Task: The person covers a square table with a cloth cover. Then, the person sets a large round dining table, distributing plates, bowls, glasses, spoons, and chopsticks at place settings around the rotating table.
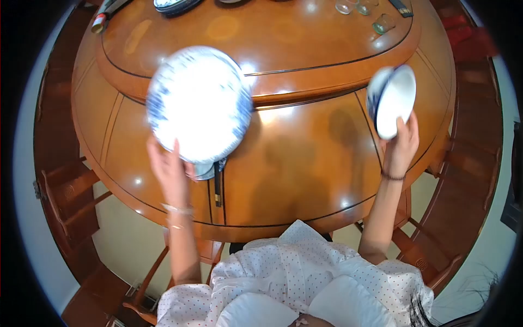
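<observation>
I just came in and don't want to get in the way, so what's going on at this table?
A person holds a blue-and-white plate up in the left hand and a white bowl with a blue outside in the right hand. Both are over the round wooden table. Small glasses stand toward its far side.
</observation>
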Motion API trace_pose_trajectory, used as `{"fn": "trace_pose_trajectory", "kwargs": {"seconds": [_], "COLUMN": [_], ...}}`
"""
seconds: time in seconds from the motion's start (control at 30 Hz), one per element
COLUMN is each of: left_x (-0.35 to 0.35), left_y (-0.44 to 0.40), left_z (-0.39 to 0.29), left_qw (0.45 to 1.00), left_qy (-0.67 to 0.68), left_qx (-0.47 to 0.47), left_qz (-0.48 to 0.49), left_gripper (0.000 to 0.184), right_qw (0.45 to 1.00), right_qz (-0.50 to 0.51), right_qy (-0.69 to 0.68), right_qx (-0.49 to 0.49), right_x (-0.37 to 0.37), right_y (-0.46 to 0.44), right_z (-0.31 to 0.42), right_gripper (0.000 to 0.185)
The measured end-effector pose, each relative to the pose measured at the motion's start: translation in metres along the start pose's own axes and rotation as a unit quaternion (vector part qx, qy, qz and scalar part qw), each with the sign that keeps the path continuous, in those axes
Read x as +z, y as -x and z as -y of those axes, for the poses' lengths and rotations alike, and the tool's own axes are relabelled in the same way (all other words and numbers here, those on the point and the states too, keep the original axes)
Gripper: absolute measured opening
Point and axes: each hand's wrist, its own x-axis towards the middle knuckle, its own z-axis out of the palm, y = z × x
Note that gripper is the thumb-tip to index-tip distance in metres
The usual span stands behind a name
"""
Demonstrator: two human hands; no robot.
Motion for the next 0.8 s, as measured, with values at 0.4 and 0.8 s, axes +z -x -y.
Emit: {"fn": "trace_pose_trajectory", "kwargs": {"seconds": [0.4, 0.8], "left_x": [0.169, 0.241], "left_y": [0.212, 0.201], "left_z": [0.131, 0.149], "left_qw": [0.988, 0.983], "left_qy": [0.112, 0.139], "left_qx": [-0.102, -0.103], "left_qz": [0.043, -0.058], "left_gripper": [0.035, 0.032], "right_qw": [0.974, 0.897], "right_qz": [0.149, 0.392], "right_qy": [0.021, 0.046], "right_qx": [0.167, 0.197], "right_x": [-0.153, -0.103], "right_y": [0.048, 0.006], "right_z": [-0.018, -0.095], "right_gripper": [0.037, 0.042]}}
